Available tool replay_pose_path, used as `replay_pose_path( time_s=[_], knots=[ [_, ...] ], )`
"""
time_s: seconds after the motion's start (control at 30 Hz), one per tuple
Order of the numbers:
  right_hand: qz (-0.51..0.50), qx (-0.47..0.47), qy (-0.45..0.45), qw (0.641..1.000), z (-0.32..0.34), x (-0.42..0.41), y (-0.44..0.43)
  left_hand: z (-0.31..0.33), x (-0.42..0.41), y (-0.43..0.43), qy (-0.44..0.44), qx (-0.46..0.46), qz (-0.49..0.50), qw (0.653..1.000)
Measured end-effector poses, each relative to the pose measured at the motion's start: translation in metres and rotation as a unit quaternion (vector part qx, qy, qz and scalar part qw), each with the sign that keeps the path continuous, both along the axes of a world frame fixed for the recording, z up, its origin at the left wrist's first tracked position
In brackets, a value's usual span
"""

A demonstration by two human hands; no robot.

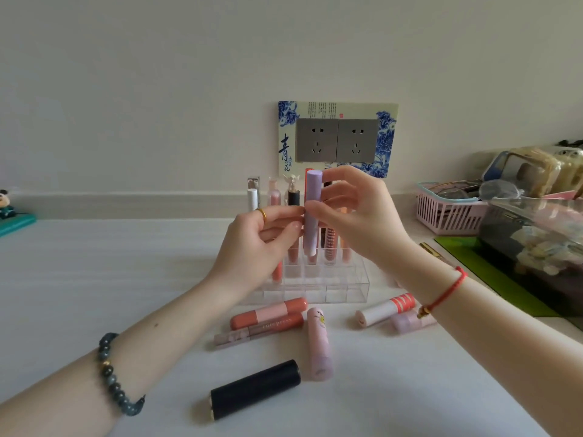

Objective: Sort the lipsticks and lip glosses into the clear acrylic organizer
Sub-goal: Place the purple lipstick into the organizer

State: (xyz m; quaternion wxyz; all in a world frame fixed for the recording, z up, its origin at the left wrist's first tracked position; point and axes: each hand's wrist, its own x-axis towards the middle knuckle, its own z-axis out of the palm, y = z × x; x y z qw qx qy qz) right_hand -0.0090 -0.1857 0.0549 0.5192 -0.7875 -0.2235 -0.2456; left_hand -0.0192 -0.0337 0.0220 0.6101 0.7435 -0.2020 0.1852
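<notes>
A home dressing corner: white tabletop (pixel 94 279) against a plain wall (pixel 157 89), clear acrylic organizer (pixel 356 288) of lipsticks (pixel 329 247) at 12 o'clock under a double wall socket (pixel 337 140) with blue-and-white floral surround (pixel 285 152), pink basket (pixel 448 217) of eyeglasses (pixel 451 191) at 2 o'clock (panda figurine (pixel 4 203) at 9 o'clock).

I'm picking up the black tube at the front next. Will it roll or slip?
The black tube lies on its side on the smooth table, round-bodied, so a nudge probably rolls it. It looks rigid and matte, so likely easy to pinch.

Organizer (pixel 356 287) clear glossy acrylic; lilac tube (pixel 312 212) matt plastic.
</notes>
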Motion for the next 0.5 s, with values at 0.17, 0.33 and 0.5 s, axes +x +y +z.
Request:
replay_pose_path(
  time_s=[0.17,0.33,0.5],
  knots=[
    [-0.002,0.006,0.012,1.0,-0.009,0.012,0.01,-0.007,0.001,0.004,0.01,-0.007,0.029,1.0],
    [0.004,-0.003,0.019,1.0,-0.02,0.015,0.013,-0.019,-0.002,0.006,0.009,0.014,0.031,0.999],
    [0.0,-0.011,0.021,1.0,-0.025,0.019,0.014,-0.023,-0.002,0.004,0.006,0.022,0.033,0.999]
  ],
)
